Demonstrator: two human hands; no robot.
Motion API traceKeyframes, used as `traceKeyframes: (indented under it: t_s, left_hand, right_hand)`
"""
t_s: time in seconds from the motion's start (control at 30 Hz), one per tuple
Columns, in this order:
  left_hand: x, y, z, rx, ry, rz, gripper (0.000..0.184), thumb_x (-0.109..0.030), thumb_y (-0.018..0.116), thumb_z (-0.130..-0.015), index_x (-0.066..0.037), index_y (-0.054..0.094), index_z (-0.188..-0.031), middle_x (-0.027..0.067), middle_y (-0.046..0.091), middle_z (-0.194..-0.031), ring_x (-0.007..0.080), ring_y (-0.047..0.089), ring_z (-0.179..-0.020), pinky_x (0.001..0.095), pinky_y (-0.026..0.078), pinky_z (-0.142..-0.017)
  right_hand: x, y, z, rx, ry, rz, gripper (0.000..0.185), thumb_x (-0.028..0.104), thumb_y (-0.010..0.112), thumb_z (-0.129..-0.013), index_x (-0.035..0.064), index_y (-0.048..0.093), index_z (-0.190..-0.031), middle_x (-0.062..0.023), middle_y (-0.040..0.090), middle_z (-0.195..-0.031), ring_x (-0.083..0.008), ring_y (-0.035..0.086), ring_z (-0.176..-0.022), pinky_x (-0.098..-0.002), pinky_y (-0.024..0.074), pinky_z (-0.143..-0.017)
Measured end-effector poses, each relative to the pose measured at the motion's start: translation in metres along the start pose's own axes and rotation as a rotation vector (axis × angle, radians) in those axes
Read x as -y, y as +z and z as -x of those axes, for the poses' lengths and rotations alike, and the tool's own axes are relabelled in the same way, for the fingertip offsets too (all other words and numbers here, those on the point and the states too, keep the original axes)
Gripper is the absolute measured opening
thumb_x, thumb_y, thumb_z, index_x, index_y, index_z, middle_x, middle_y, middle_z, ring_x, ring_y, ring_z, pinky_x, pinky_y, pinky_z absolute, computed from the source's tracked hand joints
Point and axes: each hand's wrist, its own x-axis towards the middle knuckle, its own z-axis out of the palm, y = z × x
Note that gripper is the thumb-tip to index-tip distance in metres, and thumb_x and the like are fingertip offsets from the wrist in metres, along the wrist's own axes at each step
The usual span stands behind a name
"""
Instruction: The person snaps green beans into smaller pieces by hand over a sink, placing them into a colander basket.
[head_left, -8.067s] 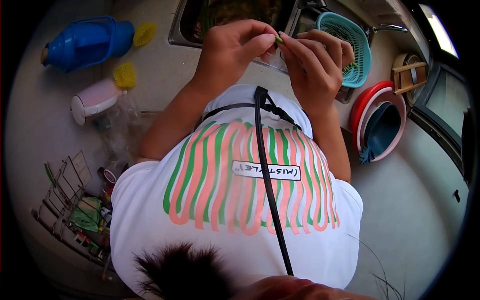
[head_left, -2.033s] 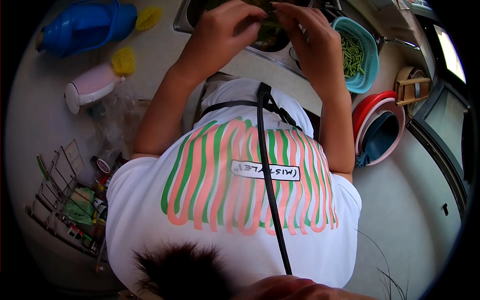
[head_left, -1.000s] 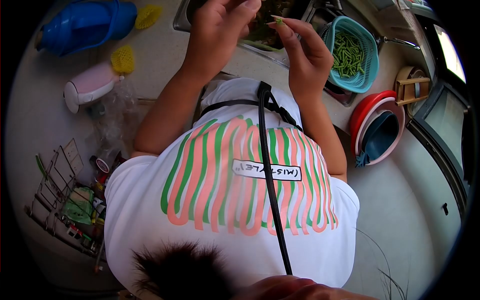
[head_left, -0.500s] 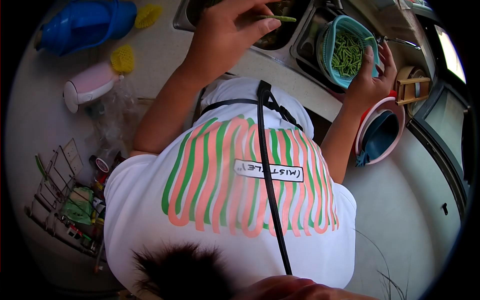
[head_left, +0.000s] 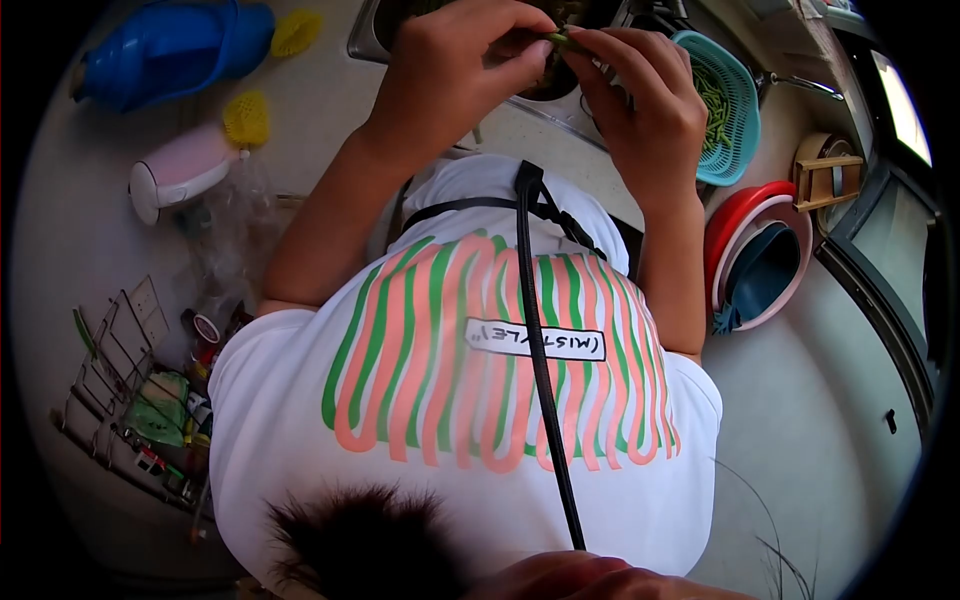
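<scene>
Above the sink (head_left: 560,110), my left hand (head_left: 450,80) pinches one end of a green bean (head_left: 566,40) between thumb and fingers. The fingertips of my right hand (head_left: 645,95) close on the bean's other end, so the two hands nearly meet. Right of my right hand sits a turquoise colander basket (head_left: 742,150) holding many cut green bean pieces (head_left: 714,108); my hand hides part of it. What lies in the sink below my hands is mostly covered and dark.
A blue thermos-like jug (head_left: 170,55) and yellow scrubbers (head_left: 246,118) are at the left, near a pink-and-white kettle (head_left: 180,170). Red and pink basins (head_left: 716,235) stand at the right beside a wooden-handled lid (head_left: 828,182). A wire rack (head_left: 110,400) with packets is lower left.
My right hand has left the colander basket and moved left to my left hand, where it now grips the bean too. My left hand has barely moved.
</scene>
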Motion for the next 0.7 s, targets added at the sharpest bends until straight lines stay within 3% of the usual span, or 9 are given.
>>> traceKeyframes:
  t_s: [0.2,0.3,0.4,0.43,0.53,0.57,0.63,0.7]
  left_hand:
    - [0.005,-0.005,0.002,0.088,0.154,-0.220,0.019,-0.012,0.074,-0.093,-0.003,0.076,-0.110,0.0104,0.077,-0.101,0.0210,0.075,-0.089,0.0296,0.058,-0.076]
    - [-0.004,-0.001,0.001,0.053,-0.025,-0.028,0.019,-0.012,0.076,-0.093,-0.003,0.076,-0.109,0.0094,0.077,-0.100,0.0189,0.075,-0.089,0.0296,0.059,-0.078]
    - [-0.006,0.008,0.009,0.031,-0.400,0.434,0.017,-0.013,0.076,-0.094,-0.003,0.075,-0.107,0.0078,0.077,-0.098,0.0155,0.074,-0.089,0.0273,0.059,-0.077]
    - [-0.002,0.009,0.007,0.023,-0.442,0.567,0.016,-0.014,0.072,-0.097,-0.002,0.073,-0.108,0.0081,0.075,-0.096,0.0156,0.073,-0.086,0.0275,0.058,-0.073]
    - [0.009,0.008,0.000,0.015,-0.545,0.863,0.019,-0.018,0.062,-0.105,-0.001,0.067,-0.112,0.0075,0.070,-0.092,0.0139,0.068,-0.076,0.0265,0.053,-0.060]
    - [0.005,0.003,-0.003,0.020,-0.564,0.892,0.020,-0.020,0.060,-0.106,-0.002,0.066,-0.115,0.0066,0.069,-0.092,0.0119,0.067,-0.073,0.0250,0.051,-0.057]
    - [-0.001,0.000,-0.004,0.037,-0.608,0.962,0.024,-0.020,0.057,-0.108,-0.002,0.060,-0.123,0.0038,0.064,-0.089,0.0071,0.058,-0.063,0.0214,0.042,-0.047]
    - [0.002,-0.001,0.000,0.074,-0.666,0.964,0.023,-0.019,0.058,-0.108,-0.002,0.060,-0.123,0.0033,0.064,-0.089,0.0064,0.055,-0.063,0.0205,0.042,-0.050]
  right_hand:
    - [0.004,0.000,-0.002,-0.011,-0.028,0.015,0.019,0.005,0.080,-0.087,0.0062,0.078,-0.105,-0.0080,0.075,-0.097,-0.0241,0.070,-0.088,-0.0326,0.0558,-0.077]
    - [0.006,0.018,0.000,-0.252,-0.039,-0.041,0.020,0.000,0.079,-0.079,0.0068,0.075,-0.097,-0.0055,0.071,-0.088,-0.0240,0.066,-0.079,-0.0355,0.0512,-0.076]
    - [0.007,0.030,0.007,-0.394,-0.043,-0.107,0.024,-0.005,0.079,-0.076,0.0049,0.074,-0.098,-0.0070,0.070,-0.087,-0.0245,0.065,-0.077,-0.0355,0.0510,-0.074]
    - [0.009,0.031,0.009,-0.389,-0.050,-0.098,0.022,-0.007,0.077,-0.080,0.0024,0.074,-0.100,-0.0086,0.071,-0.089,-0.0215,0.065,-0.077,-0.0320,0.0511,-0.074]
    - [0.036,0.023,0.015,-0.282,0.404,-0.462,0.017,-0.004,0.076,-0.087,-0.0001,0.074,-0.103,-0.0085,0.072,-0.092,-0.0155,0.065,-0.078,-0.0276,0.0509,-0.072]
    - [0.033,0.026,0.021,-0.288,0.489,-0.673,0.014,0.002,0.071,-0.096,-0.0026,0.074,-0.109,-0.0073,0.072,-0.097,-0.0106,0.065,-0.081,-0.0238,0.0515,-0.072]
    - [0.033,0.026,0.023,-0.282,0.590,-0.857,0.018,0.008,0.068,-0.100,-0.0032,0.073,-0.113,-0.0092,0.073,-0.097,-0.0117,0.066,-0.082,-0.0236,0.0520,-0.073]
    - [0.033,0.021,0.026,-0.224,0.666,-0.930,0.026,0.015,0.065,-0.104,-0.0040,0.072,-0.119,-0.0112,0.074,-0.097,-0.0135,0.068,-0.086,-0.0242,0.0532,-0.075]
